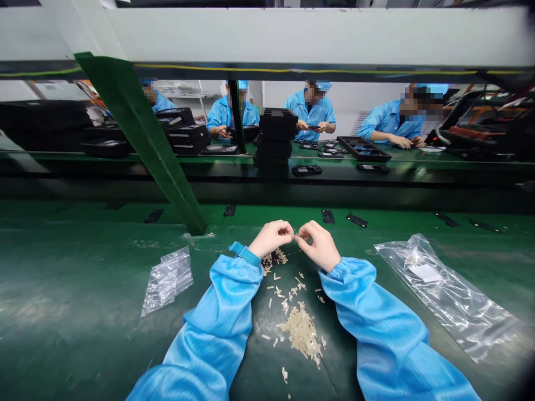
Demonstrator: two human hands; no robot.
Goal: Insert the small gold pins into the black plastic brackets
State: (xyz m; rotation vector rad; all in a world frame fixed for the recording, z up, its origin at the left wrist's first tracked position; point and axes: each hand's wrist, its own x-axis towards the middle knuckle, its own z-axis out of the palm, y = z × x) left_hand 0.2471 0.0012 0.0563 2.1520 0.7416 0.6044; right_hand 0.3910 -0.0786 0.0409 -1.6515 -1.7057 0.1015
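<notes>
Both my hands meet fingertip to fingertip above the green table. My left hand is pinched, with a blue band at its wrist. Opposite it, my right hand is pinched too. Something tiny seems to be between the fingertips, too small to name. Under and beside my left hand sits a small group of beige pieces. Nearer to me, between my forearms, is a larger pile of thin beige pieces, with loose ones scattered around it.
Small clear bags lie left; a large clear bag lies right. A green post slants down at the left. Flat black parts lie beyond my hands. Several people in blue sit across, near black trays.
</notes>
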